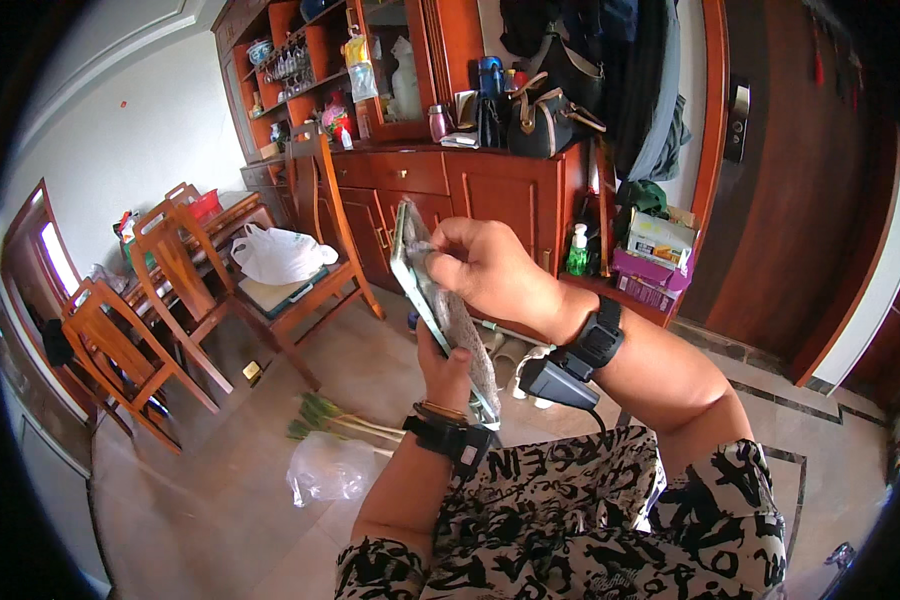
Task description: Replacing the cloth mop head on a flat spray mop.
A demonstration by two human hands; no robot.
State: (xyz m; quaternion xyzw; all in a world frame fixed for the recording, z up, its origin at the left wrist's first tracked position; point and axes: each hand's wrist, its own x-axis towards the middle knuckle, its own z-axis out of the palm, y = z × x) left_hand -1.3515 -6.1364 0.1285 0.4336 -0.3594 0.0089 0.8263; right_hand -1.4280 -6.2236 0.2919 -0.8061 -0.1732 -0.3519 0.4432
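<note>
A long flat panel [467, 332] with a pale green edge and a grey, fuzzy-looking face is held up tilted in front of me; its exact kind is unclear. My left hand [444, 372] grips it from below, with the thumb over the lower part of the edge. Near the panel's upper end, my right hand [490, 268] is closed in a pinch against the grey face. Between those fingertips shows a bit of grey material [423, 248], perhaps fluff. Black straps circle both wrists, and a dark device hangs by the right one.
Green-leaved stalks [322, 414] and a clear plastic bag [332, 468] lie on the tiled floor. Left stand wooden chairs [130, 340], one bearing a white bag [280, 254]. Ahead is a red-brown cabinet [505, 200]; right of it, boxes [658, 255], a green pump bottle [577, 252] and a dark door [790, 200].
</note>
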